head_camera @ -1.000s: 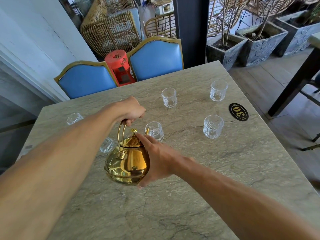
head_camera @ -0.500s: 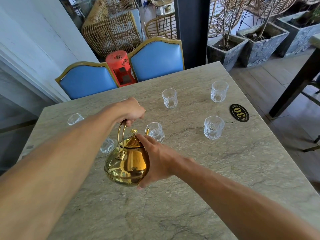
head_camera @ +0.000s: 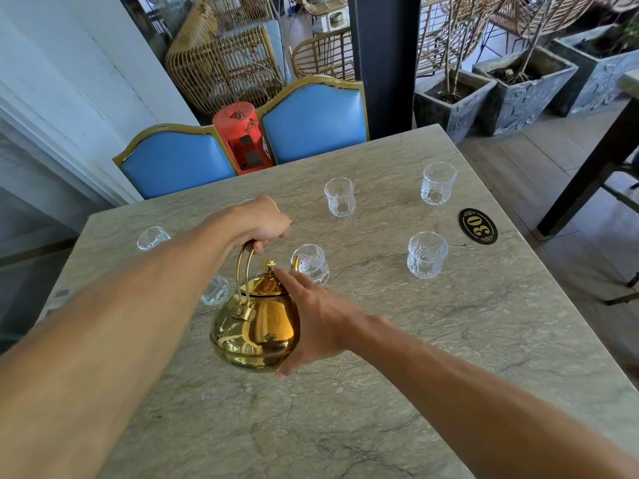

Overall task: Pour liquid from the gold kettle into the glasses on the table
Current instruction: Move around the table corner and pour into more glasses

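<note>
1. Left hand [head_camera: 264,225] grips the kettle [head_camera: 256,326] by its handle.
2. Right hand [head_camera: 320,323] lies flat on its side (one finger touching the lid).
3. The kettle tips above the table [head_camera: 449,340], spout by a glass [head_camera: 313,266].

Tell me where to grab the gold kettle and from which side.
Grip the top of the arched handle, from above: it stands upright over the lid of the round kettle. The left hand grips it there; the right hand rests against the kettle's side, a fingertip by the lid knob.
</note>
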Available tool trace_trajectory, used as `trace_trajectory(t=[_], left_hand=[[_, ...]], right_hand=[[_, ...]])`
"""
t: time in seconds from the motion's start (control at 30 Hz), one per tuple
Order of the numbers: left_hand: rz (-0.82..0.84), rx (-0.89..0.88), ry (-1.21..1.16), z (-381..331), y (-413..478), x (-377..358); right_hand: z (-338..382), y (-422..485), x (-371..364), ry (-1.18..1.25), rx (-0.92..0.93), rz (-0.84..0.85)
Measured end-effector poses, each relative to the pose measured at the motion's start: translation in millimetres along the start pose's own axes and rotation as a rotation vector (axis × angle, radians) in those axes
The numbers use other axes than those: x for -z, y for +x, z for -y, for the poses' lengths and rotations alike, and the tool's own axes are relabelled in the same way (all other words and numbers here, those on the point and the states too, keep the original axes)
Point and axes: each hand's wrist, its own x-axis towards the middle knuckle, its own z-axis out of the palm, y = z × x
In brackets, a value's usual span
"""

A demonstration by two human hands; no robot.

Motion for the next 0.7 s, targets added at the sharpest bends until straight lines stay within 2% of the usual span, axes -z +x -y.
trace_trajectory(t=[0.7], left_hand=[[-0.044, -0.093, -0.132, 15.0, -45.1, 0.2]], right_hand=[[12.8, -25.5, -0.6, -0.153, 0.064, -0.036]])
